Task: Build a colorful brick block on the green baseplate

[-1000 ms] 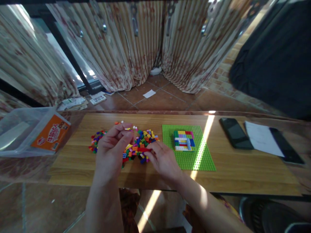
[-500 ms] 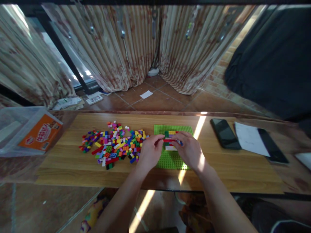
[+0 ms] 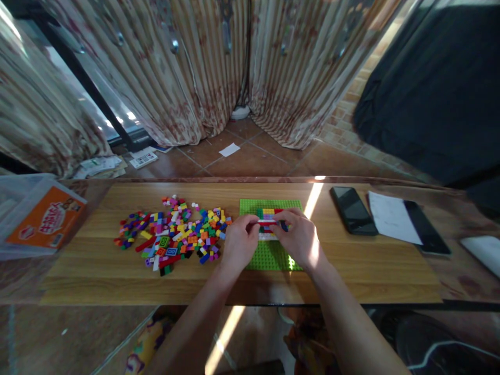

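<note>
A long red brick [image 3: 267, 223], its top edge bright with glare, is held level between the fingertips of both hands. My left hand [image 3: 241, 244] pinches its left end, and my right hand [image 3: 299, 237] pinches the right end. Directly under the brick is a multicoloured block build [image 3: 269, 212], mostly hidden by my fingers. Whether the brick touches the build I cannot tell. The build stands on a green studded baseplate [image 3: 265, 259]. To the left of my left hand lies a loose pile of small coloured bricks [image 3: 182, 232].
A clear plastic box with an orange label [image 3: 47, 219] stands at the table's left end. On the right lie a black phone [image 3: 353, 211], a white paper sheet [image 3: 392, 216] and a second dark phone [image 3: 427, 229]. A wooden tabletop [image 3: 117, 281] carries everything, with curtains [image 3: 187, 88] beyond it.
Both hands have moved right, from the brick pile to the build, bringing the red brick along. My left hand came down and took its left end. The view has shifted slightly.
</note>
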`<action>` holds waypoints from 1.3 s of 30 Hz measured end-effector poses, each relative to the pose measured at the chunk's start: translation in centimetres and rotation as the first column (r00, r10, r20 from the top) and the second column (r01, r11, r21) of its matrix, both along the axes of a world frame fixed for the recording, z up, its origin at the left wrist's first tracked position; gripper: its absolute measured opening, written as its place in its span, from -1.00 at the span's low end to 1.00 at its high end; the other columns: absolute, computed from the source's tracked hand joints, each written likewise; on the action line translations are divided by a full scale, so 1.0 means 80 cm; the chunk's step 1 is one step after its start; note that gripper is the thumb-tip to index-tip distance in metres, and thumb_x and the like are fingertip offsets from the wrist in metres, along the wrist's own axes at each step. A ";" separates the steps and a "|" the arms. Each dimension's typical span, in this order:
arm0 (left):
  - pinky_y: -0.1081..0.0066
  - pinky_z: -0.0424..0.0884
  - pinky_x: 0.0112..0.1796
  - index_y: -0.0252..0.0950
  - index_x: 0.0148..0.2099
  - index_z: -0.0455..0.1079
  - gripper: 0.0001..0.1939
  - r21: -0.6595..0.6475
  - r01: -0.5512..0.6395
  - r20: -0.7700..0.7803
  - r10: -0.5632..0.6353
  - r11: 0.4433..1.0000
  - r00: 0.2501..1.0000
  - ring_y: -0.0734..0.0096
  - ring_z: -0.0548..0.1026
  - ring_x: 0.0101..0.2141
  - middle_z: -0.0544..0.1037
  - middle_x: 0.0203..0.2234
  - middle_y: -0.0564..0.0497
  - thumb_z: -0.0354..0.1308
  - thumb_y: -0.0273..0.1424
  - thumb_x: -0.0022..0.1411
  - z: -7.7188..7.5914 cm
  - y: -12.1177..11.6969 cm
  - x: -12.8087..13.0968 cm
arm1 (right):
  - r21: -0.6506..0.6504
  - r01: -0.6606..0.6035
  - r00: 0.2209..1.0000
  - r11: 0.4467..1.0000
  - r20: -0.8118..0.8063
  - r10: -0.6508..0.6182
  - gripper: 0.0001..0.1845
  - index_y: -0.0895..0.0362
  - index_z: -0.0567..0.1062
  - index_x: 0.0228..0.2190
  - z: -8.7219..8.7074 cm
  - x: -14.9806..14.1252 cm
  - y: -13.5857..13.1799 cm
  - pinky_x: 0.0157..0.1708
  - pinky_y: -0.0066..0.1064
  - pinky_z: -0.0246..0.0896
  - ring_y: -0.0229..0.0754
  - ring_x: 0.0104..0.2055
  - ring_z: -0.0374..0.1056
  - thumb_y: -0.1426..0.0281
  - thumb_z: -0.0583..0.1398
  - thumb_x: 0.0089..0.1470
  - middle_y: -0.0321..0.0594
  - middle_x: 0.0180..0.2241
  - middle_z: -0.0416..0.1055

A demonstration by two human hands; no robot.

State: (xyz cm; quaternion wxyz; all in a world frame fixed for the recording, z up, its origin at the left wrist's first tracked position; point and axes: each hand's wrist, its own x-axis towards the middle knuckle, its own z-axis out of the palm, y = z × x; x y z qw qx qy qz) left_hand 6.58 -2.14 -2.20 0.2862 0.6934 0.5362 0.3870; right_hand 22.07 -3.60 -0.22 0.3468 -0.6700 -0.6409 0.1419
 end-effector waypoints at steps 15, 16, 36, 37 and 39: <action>0.41 0.47 -0.28 -0.31 -0.22 0.49 -0.82 -0.169 -0.064 0.157 0.091 0.984 0.984 0.40 0.55 -0.37 0.60 -0.40 -0.01 0.16 -0.56 0.10 -0.004 0.006 0.007 | -0.128 0.228 0.966 0.965 -0.094 -0.240 -0.72 0.14 0.53 -0.45 -0.011 0.007 0.010 -0.42 -0.34 0.24 -0.23 -0.49 0.29 0.17 0.27 -0.14 -0.18 -0.38 0.50; 0.42 0.47 -0.30 -0.32 -0.24 0.50 -0.82 -0.194 -0.075 0.170 0.109 0.978 0.979 0.42 0.54 -0.40 0.59 -0.43 0.00 0.17 -0.57 0.07 -0.003 0.008 0.008 | -0.129 0.228 0.966 0.965 -0.090 -0.241 -0.72 0.14 0.53 -0.45 -0.011 0.007 0.010 -0.41 -0.34 0.24 -0.23 -0.49 0.29 0.17 0.27 -0.14 -0.18 -0.38 0.50; 0.43 0.44 -0.27 -0.33 -0.25 0.48 -0.86 -0.177 0.025 0.163 0.004 0.984 0.987 0.42 0.53 -0.35 0.60 -0.39 -0.01 0.13 -0.51 0.12 0.033 0.003 -0.047 | -0.176 0.287 0.923 0.942 -0.213 -0.321 -0.55 0.20 0.61 -0.45 0.008 0.013 0.008 -0.64 -0.42 0.10 -0.16 -0.61 0.33 0.05 0.27 -0.19 -0.17 -0.64 0.46; 0.43 0.43 -0.27 -0.32 -0.27 0.48 -0.87 -0.164 0.043 0.111 -0.025 0.986 0.994 0.41 0.53 -0.34 0.60 -0.39 -0.01 0.13 -0.51 0.13 0.040 0.000 -0.063 | -0.172 0.292 0.924 0.941 -0.202 -0.323 -0.56 0.20 0.61 -0.44 0.011 0.010 0.007 -0.63 -0.42 0.11 -0.15 -0.60 0.35 0.06 0.27 -0.19 -0.16 -0.63 0.47; 0.44 0.42 -0.29 -0.31 -0.27 0.49 -0.87 -0.150 0.034 0.018 -0.031 0.988 0.999 0.41 0.53 -0.35 0.60 -0.39 0.00 0.13 -0.51 0.13 0.050 -0.006 -0.099 | -0.178 0.288 0.930 0.941 -0.181 -0.319 -0.57 0.18 0.62 -0.42 0.015 0.005 0.006 -0.60 -0.41 0.13 -0.13 -0.56 0.38 0.06 0.27 -0.16 -0.15 -0.59 0.50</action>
